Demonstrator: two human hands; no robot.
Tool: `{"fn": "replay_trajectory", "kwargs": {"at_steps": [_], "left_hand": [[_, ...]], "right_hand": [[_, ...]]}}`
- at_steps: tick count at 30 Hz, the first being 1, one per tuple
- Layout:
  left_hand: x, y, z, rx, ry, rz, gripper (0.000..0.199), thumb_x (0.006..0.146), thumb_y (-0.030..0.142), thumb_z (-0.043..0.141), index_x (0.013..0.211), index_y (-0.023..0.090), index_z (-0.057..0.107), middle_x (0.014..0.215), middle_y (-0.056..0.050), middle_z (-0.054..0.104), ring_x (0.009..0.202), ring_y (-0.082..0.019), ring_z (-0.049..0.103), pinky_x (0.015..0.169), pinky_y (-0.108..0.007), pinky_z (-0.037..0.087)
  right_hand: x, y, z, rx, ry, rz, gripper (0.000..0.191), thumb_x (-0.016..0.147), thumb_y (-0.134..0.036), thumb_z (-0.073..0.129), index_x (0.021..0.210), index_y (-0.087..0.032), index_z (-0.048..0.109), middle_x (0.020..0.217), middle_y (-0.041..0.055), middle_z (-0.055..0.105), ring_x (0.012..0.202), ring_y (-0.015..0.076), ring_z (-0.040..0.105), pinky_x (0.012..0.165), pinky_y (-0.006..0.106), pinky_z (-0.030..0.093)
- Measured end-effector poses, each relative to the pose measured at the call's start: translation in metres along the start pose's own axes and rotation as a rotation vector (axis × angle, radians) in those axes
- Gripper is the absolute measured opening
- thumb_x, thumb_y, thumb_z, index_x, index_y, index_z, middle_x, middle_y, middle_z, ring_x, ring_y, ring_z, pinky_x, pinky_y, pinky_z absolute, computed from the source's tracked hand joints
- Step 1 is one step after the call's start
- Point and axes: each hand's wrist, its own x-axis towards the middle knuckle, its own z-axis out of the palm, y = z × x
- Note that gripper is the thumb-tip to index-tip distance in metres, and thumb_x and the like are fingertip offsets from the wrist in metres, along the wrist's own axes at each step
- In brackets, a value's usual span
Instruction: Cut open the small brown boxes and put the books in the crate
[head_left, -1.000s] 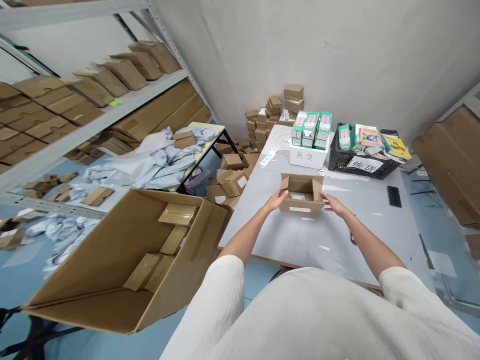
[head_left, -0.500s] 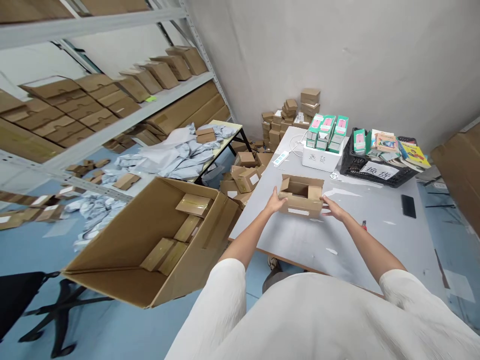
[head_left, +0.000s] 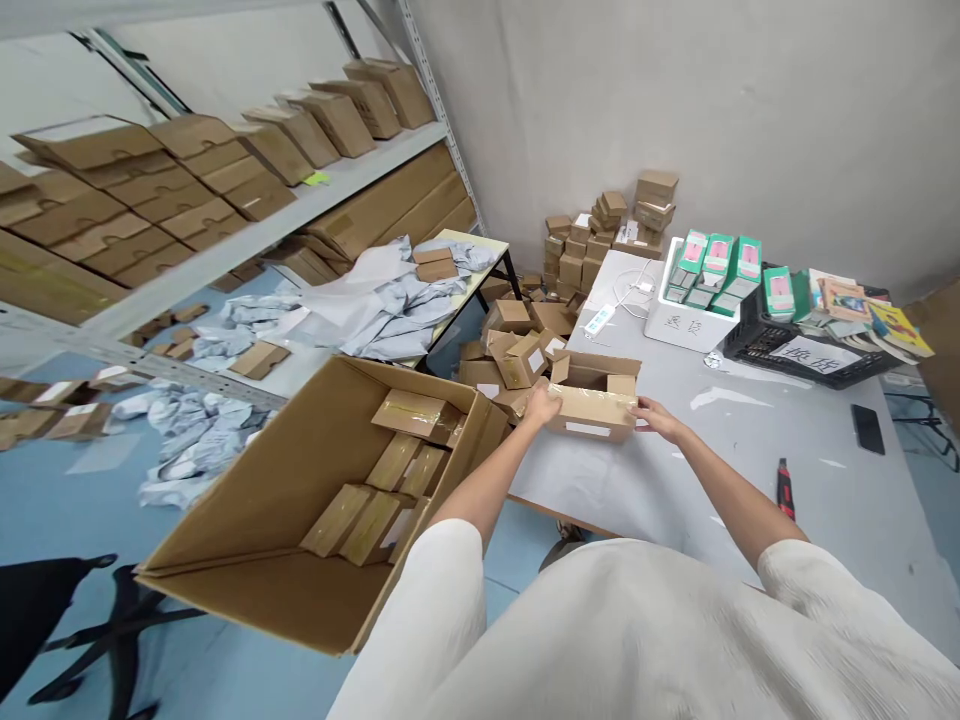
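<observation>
An open cardboard box (head_left: 589, 418) with raised flaps and a white label on its near side is held between my two hands over the left part of the grey table (head_left: 720, 500). My left hand (head_left: 541, 404) grips its left end, fingers closed on the cardboard. At the opposite end, my right hand (head_left: 657, 418) holds the right edge. Shiny tape shows along the near top edge. Beyond my right forearm lies a red and black utility knife (head_left: 784, 490). What is inside the box cannot be made out.
A big open carton (head_left: 247, 570) with several taped boxes stands at left. Behind the table's left edge lies a heap of small boxes (head_left: 517, 355). A white bin (head_left: 690, 325), a black crate (head_left: 795, 355) of books and a phone (head_left: 868, 429) are on the table. Shelving (head_left: 262, 235) rises at left.
My view has turned slightly left. The box has moved left over the table with both hands on it, nearer the big carton, and the utility knife now shows fully.
</observation>
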Motion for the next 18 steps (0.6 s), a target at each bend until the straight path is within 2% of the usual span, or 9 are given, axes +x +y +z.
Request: {"fn": "replay_trajectory", "kwargs": {"at_steps": [4,9,11,13,15,18], "left_hand": [[0.020,-0.024,-0.047,0.085,0.036,-0.025,0.050,0.088,0.030,0.073,0.136,0.018,0.070,0.140,-0.020,0.070,0.140,-0.037,0.064,0.119,-0.042,0.047],[0.036,-0.046,-0.097,0.063,0.151,0.001,0.063,0.089,0.024,0.074,0.150,0.020,0.060,0.149,-0.019,0.063,0.144,-0.037,0.060,0.124,-0.045,0.044],[0.044,-0.051,-0.114,0.037,0.206,0.027,0.067,0.089,0.023,0.074,0.154,0.023,0.056,0.151,-0.017,0.061,0.145,-0.037,0.059,0.126,-0.047,0.045],[0.054,-0.052,-0.130,-0.002,0.263,0.071,0.073,0.091,0.022,0.071,0.161,0.025,0.049,0.154,-0.016,0.059,0.147,-0.036,0.058,0.127,-0.048,0.045],[0.066,-0.050,-0.142,-0.049,0.299,0.139,0.081,0.093,0.021,0.067,0.169,0.027,0.037,0.164,-0.016,0.052,0.154,-0.035,0.052,0.130,-0.049,0.043],[0.084,-0.043,-0.151,-0.099,0.308,0.214,0.092,0.096,0.020,0.061,0.177,0.024,0.017,0.181,-0.015,0.030,0.169,-0.032,0.028,0.137,-0.050,0.032]], "right_hand": [[0.033,-0.024,0.041,-0.059,0.040,-0.036,0.053,0.093,-0.054,0.077,0.140,-0.031,0.069,0.153,0.0083,0.066,0.133,0.0283,0.066,0.104,0.043,0.062],[0.078,-0.058,0.082,-0.127,0.085,-0.065,0.064,0.093,-0.059,0.075,0.149,-0.029,0.066,0.153,0.0100,0.066,0.109,0.0278,0.075,0.099,0.044,0.064],[0.095,-0.075,0.094,-0.093,0.070,-0.121,0.071,0.091,-0.059,0.078,0.154,-0.029,0.064,0.154,0.0111,0.065,0.107,0.0282,0.076,0.100,0.044,0.064],[0.112,-0.092,0.101,-0.036,0.045,-0.234,0.079,0.090,-0.057,0.081,0.160,-0.029,0.058,0.159,0.0107,0.062,0.119,0.0302,0.074,0.108,0.045,0.062],[0.128,-0.110,0.105,0.030,0.048,-0.345,0.093,0.088,-0.054,0.084,0.170,-0.032,0.045,0.170,0.0088,0.051,0.141,0.0324,0.064,0.119,0.047,0.055],[0.146,-0.128,0.106,0.078,0.117,-0.357,0.115,0.086,-0.050,0.087,0.179,-0.035,0.021,0.185,0.0062,0.025,0.163,0.0321,0.042,0.128,0.047,0.045]]}}
